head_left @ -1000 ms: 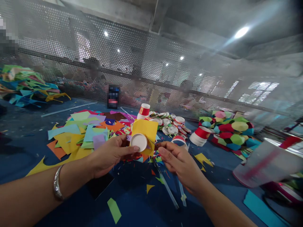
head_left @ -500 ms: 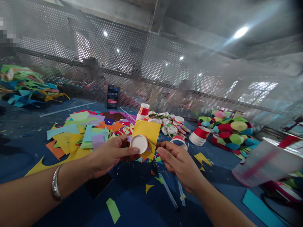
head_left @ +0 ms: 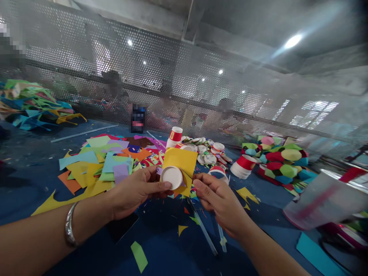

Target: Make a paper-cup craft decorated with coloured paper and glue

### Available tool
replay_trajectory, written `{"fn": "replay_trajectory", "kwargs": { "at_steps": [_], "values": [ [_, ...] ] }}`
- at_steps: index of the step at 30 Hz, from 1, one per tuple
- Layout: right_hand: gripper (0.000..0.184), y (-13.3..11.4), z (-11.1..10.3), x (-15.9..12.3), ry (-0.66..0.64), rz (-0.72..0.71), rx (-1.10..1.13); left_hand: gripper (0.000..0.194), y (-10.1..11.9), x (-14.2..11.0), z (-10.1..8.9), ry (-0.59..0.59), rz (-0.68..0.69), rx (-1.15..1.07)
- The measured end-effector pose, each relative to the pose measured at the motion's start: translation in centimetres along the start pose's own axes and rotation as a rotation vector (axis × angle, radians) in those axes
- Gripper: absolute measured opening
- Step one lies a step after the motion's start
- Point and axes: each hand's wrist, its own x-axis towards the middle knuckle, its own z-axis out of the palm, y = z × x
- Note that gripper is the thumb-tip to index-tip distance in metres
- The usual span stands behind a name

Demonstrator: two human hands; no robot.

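My left hand pinches a small white paper-cup bottom, its round face turned to me, thumb on its rim. Behind it stands a square sheet of yellow paper, held in the same grip. Fingers closed, my right hand is at the sheet's right edge. A thin dark sliver shows between those fingertips and the sheet; what it belongs to is hidden. Below the hands lie a clear-barrelled pen and a pale translucent strip.
Coloured paper pieces are heaped at left. Beyond my hands are white discs and red-and-white paper cups. A translucent cup with a red straw stands at right. A phone leans against the perforated screen.
The view has shifted slightly, so everything sits a little lower and further right. Both hands keep their grips, and the yellow sheet with the cup bottom looks slightly turned.
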Motion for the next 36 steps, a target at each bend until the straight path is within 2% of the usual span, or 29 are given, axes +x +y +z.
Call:
{"fn": "replay_trajectory", "kwargs": {
  "at_steps": [12,21,28,36],
  "values": [
    [0.028,0.15,0.16,0.06,-0.001,-0.006,0.046,0.043,-0.01,-0.02,0.05,0.031,0.035,0.096],
    [0.028,-0.24,0.30,-0.03,-0.009,0.009,0.071,0.043,0.22,-0.04,0.07,0.028,0.025,0.060],
    [0.029,-0.30,0.42,-0.15,-0.005,0.026,0.091,0.038,-0.02,0.11,-0.26,0.043,0.089,0.164],
    [0.029,-0.19,0.20,-0.09,-0.022,0.012,0.079,0.041,0.00,0.10,-0.47,0.029,0.077,0.213]
  ]
}}
